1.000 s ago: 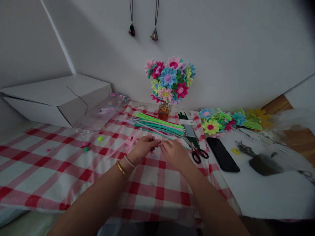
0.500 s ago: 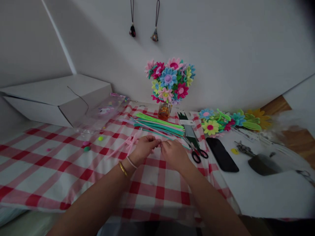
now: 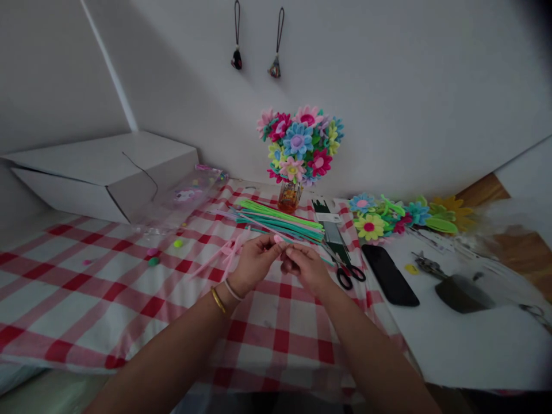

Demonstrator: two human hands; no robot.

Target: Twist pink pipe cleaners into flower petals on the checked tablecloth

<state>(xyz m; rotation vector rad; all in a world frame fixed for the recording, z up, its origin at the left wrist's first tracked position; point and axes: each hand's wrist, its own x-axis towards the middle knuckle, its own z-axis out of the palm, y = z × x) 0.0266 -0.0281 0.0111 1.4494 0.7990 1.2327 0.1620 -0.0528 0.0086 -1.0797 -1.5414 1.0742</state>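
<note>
My left hand [image 3: 254, 261] and my right hand [image 3: 307, 267] meet fingertip to fingertip over the red-and-white checked cloth [image 3: 107, 287]. Both are closed in a pinch on a small pink pipe-cleaner piece [image 3: 278, 239] held between them. My left wrist wears a gold bangle and a pink band. Just beyond the hands lies a bundle of green, teal and pink pipe cleaners [image 3: 280, 221]. A pink bent pipe-cleaner shape [image 3: 228, 250] lies on the cloth left of my left hand.
A vase of pipe-cleaner flowers [image 3: 299, 149] stands at the back. Black scissors [image 3: 347, 273], a dark phone [image 3: 390, 275], loose flowers [image 3: 388, 215] and keys lie at the right. A white box [image 3: 103, 175] and a clear bag sit at the left; small pompoms [image 3: 164, 253] dot the cloth.
Both hands have lifted slightly off the cloth and the pink piece now shows between the fingertips. The view has shifted a little downward.
</note>
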